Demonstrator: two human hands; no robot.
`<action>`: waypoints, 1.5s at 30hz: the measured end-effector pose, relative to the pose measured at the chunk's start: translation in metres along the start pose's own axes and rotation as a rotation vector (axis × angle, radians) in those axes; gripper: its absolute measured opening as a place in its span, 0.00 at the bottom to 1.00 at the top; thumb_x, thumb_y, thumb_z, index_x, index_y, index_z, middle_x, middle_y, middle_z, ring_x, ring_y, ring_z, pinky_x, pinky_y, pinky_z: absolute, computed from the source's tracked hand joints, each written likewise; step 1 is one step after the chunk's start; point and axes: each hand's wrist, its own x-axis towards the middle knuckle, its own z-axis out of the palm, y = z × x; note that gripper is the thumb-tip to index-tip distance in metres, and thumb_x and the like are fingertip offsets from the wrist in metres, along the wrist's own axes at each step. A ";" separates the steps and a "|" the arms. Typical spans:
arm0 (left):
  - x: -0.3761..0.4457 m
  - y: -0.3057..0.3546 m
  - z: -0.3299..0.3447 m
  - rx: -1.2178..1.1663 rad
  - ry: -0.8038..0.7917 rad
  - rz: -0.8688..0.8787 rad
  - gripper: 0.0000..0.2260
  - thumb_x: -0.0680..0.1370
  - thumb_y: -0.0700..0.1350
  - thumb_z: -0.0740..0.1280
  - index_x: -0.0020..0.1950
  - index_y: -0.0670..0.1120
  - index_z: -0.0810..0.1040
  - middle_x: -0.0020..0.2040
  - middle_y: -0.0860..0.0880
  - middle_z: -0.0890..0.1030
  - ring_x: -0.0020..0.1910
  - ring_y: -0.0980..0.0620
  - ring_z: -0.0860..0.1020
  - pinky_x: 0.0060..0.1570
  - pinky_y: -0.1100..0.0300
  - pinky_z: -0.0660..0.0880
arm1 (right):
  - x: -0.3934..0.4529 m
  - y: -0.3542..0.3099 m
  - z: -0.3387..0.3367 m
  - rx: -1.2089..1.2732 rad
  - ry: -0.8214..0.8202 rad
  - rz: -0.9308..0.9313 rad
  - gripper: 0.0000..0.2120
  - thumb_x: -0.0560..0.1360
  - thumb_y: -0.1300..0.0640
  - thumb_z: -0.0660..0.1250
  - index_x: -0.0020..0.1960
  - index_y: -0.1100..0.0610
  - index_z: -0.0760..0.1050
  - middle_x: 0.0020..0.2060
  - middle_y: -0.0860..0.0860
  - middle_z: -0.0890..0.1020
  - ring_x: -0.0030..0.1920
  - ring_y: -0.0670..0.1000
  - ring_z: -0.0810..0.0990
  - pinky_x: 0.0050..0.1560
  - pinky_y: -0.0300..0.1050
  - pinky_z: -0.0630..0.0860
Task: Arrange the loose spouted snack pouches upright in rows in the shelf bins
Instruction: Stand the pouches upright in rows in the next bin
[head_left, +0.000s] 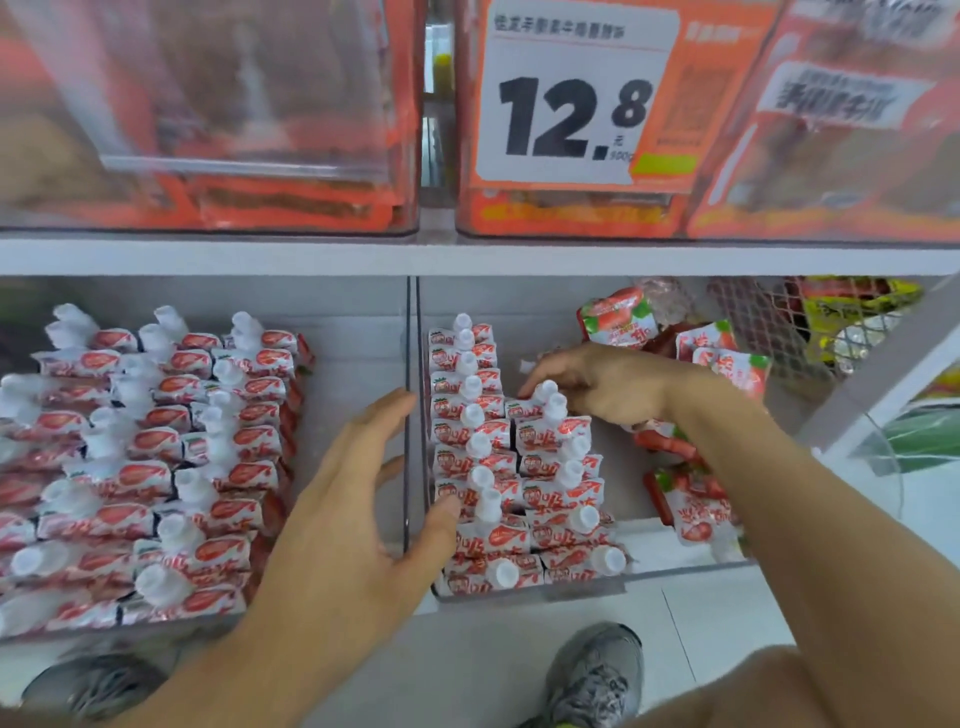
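a: head view. two clear shelf bins side by side, left bin (208, 618) and right bin (587, 582), split by a thin clear divider (408, 415).
b: pouch positions?
a: left bin packed with upright pouches (156, 467), several rows, white caps up. right bin: two upright rows against the divider, first row (467, 447) reaching further back than second row (561, 467). loose pouches (696, 514) lying flat and tilted along the right side and rear of the same bin.
b: left hand?
a: left hand (353, 519) straddling the divider, fingers straight and spread wide over the left bin's bare strip, thumb across on the right bin side, touching the near end of the first row. holding nothing.
b: right hand?
a: right hand (597, 379) reaching in over the back of the second row, fingers curled down at the rearmost pouch (545, 400) by its cap. actual pinch not resolvable, fingertips hidden behind the cap.
b: surroundings?
a: upper shelf (467, 254) carrying clear bins of orange packs, price tag (566, 104) reading 12.8. wire mesh (769, 322) at rear right. grey shoes (597, 675) on pale floor below.
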 end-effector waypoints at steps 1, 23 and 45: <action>0.000 0.000 0.000 -0.007 -0.001 0.001 0.33 0.70 0.64 0.67 0.73 0.66 0.59 0.70 0.70 0.63 0.61 0.78 0.66 0.60 0.70 0.66 | -0.001 -0.001 0.001 0.017 -0.020 0.008 0.15 0.80 0.59 0.65 0.64 0.46 0.76 0.68 0.43 0.75 0.69 0.43 0.72 0.70 0.42 0.68; 0.000 0.006 -0.003 -0.054 -0.036 -0.009 0.33 0.68 0.65 0.64 0.71 0.69 0.57 0.69 0.74 0.58 0.59 0.81 0.64 0.52 0.61 0.79 | -0.013 -0.007 -0.028 -0.121 0.427 0.000 0.12 0.76 0.65 0.70 0.58 0.57 0.79 0.54 0.53 0.83 0.52 0.49 0.81 0.56 0.47 0.78; 0.001 0.003 -0.003 0.007 -0.032 0.113 0.29 0.70 0.64 0.62 0.67 0.74 0.52 0.67 0.77 0.55 0.58 0.84 0.61 0.44 0.74 0.71 | 0.019 0.008 -0.052 -0.320 0.296 0.029 0.15 0.70 0.46 0.76 0.42 0.48 0.70 0.36 0.43 0.72 0.36 0.43 0.71 0.41 0.43 0.67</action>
